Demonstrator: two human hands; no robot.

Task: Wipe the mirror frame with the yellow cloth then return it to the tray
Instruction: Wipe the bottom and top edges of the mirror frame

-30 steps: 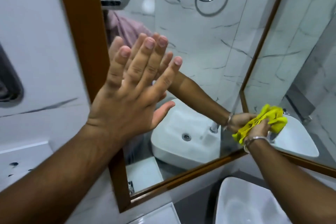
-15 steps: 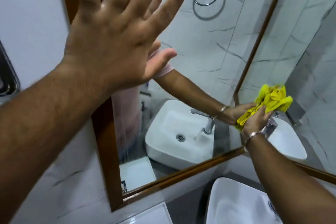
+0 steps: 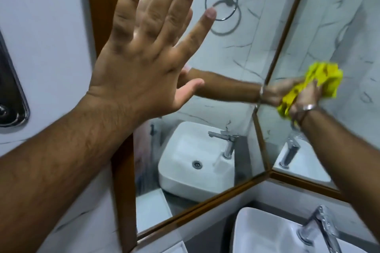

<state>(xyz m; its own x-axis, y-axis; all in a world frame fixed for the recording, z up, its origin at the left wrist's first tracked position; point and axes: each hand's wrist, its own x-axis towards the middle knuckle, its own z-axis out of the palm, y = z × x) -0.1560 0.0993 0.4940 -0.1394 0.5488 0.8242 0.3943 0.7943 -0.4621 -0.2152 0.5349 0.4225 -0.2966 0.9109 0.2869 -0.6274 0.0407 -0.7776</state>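
Note:
The mirror has a brown wooden frame [image 3: 123, 187] running down the left and along the bottom. My left hand [image 3: 144, 47] is flat and spread against the glass near the left frame strip, holding nothing. My right hand [image 3: 304, 100] grips the crumpled yellow cloth [image 3: 320, 80] and presses it on the slanted frame strip [image 3: 287, 26] at the right, where two mirror panels meet. The tray is not in view.
A white basin [image 3: 267, 232] with a chrome tap [image 3: 320, 230] sits below the mirror at the bottom right. A dark fixture [image 3: 10, 92] hangs on the white wall at the left. The glass reflects a towel ring [image 3: 223, 2] and the basin.
My right hand has slid the yellow cloth upward along the right frame strip from near the bottom corner. My left hand has risen on the glass, and the view has shifted.

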